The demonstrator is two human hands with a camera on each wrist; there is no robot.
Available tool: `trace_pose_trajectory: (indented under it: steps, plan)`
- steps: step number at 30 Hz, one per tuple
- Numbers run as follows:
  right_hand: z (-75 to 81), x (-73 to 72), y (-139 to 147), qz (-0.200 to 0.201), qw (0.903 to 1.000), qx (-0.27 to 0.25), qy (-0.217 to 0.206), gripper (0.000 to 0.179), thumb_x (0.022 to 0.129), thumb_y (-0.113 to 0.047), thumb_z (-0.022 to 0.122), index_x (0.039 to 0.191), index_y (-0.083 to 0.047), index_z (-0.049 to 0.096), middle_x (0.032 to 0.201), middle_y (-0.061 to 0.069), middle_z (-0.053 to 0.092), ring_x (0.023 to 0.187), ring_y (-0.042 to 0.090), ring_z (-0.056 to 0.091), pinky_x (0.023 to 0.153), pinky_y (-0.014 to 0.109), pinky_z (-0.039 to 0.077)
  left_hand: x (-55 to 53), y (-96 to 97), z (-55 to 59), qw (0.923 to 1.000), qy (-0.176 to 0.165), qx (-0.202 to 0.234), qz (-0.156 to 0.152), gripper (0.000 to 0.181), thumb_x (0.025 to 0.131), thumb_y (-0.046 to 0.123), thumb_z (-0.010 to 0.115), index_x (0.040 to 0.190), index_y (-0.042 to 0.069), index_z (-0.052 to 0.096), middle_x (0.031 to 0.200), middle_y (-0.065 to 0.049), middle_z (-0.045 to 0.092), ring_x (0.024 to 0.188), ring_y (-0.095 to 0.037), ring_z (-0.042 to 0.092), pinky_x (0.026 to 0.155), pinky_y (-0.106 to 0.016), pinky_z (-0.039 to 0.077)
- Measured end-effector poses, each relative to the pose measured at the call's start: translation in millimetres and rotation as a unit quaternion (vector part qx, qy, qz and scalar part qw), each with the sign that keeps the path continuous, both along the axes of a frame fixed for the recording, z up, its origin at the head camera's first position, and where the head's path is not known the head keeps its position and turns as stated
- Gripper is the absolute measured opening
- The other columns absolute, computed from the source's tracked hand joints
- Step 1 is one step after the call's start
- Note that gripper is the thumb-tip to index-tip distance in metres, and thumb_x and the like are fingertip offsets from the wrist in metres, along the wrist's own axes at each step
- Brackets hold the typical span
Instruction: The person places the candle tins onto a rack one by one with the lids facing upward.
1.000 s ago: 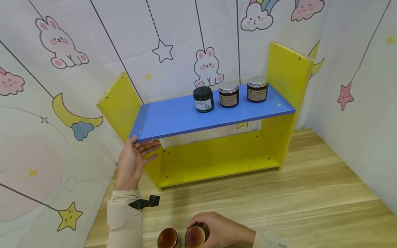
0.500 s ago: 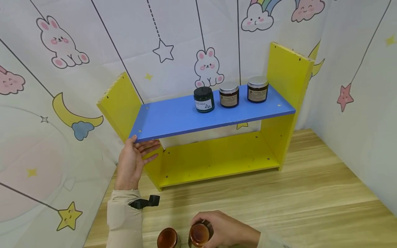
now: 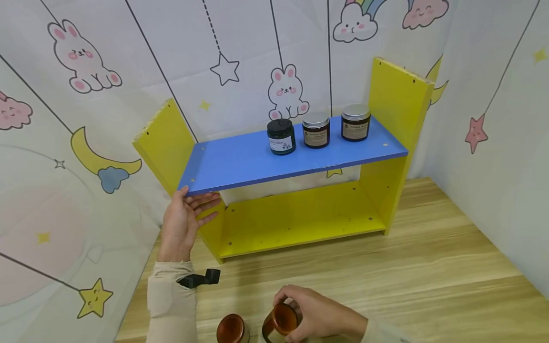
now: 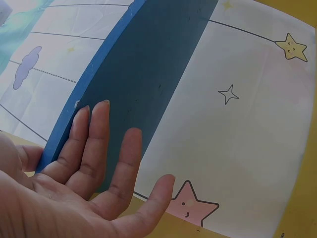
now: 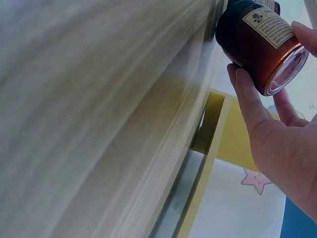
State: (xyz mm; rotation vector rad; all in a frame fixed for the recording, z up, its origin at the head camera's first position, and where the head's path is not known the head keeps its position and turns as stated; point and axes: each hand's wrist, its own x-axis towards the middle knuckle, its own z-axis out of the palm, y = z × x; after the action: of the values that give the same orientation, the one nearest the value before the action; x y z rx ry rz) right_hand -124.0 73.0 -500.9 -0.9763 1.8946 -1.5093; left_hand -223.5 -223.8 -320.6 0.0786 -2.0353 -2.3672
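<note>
My left hand [image 3: 182, 224] holds the front left corner of the blue shelf board [image 3: 236, 164]: the thumb is at its edge and the fingers reach beneath. In the left wrist view these fingers [image 4: 94, 144] extend under the board. Low in the head view, my right hand [image 3: 315, 312] grips an amber glass candle jar [image 3: 284, 320] between thumb and fingers. Its glass base faces up, and it leans. The right wrist view shows the jar's label [image 5: 268, 27] and dark lid end. Another amber jar [image 3: 230, 328], also base up, stands to its left.
On the blue board stand a dark green jar [image 3: 281, 138] with a black lid and two brown jars [image 3: 316, 132] with silver lids. Yellow side panels [image 3: 396, 105] and a yellow bottom board [image 3: 296, 219] frame the unit on a wood-grain table [image 3: 437, 267]. Printed cloth hangs behind.
My right hand has moved the gripped jar to the right, away from the other amber jar, and tipped it. The left hand stays at the board's corner.
</note>
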Motion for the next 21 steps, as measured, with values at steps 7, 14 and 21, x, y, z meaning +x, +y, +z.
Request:
trace_pose_trajectory:
  steps: [7,14,21]
  plan:
    - [0.3,-0.3,7.0,-0.016,0.9999,0.002,0.002,0.051,0.082,-0.016,0.085,0.123,-0.019,0.055,0.119,-0.004,0.063,0.104,0.006,0.065,0.087,0.024,0.054,-0.4,0.2,-0.3,1.0,0.002,-0.006,0.001,0.051,0.112,0.043,0.022,0.125,0.009,0.058,0.101,0.005,0.077,0.109,-0.021,0.07,0.1,-0.05,0.044]
    - [-0.9,-1.7,15.7,-0.024,0.9995,0.021,0.0,0.05,0.082,-0.017,0.084,0.123,-0.02,0.055,0.117,-0.007,0.065,0.109,0.008,0.065,0.092,0.026,0.052,-1.2,-0.5,-0.1,1.0,0.0,0.0,0.003,0.052,0.111,0.043,0.023,0.12,0.01,0.062,0.101,0.004,0.077,0.108,-0.021,0.07,0.098,-0.049,0.045]
    - [-4.4,-3.4,22.5,-0.016,0.9996,0.016,-0.017,0.052,0.082,-0.013,0.083,0.124,-0.018,0.053,0.119,-0.005,0.064,0.112,0.008,0.064,0.095,0.025,0.051,-0.4,-0.7,0.9,1.0,-0.004,0.003,0.004,0.052,0.112,0.043,0.022,0.119,0.01,0.063,0.102,0.003,0.078,0.109,-0.021,0.071,0.098,-0.048,0.045]
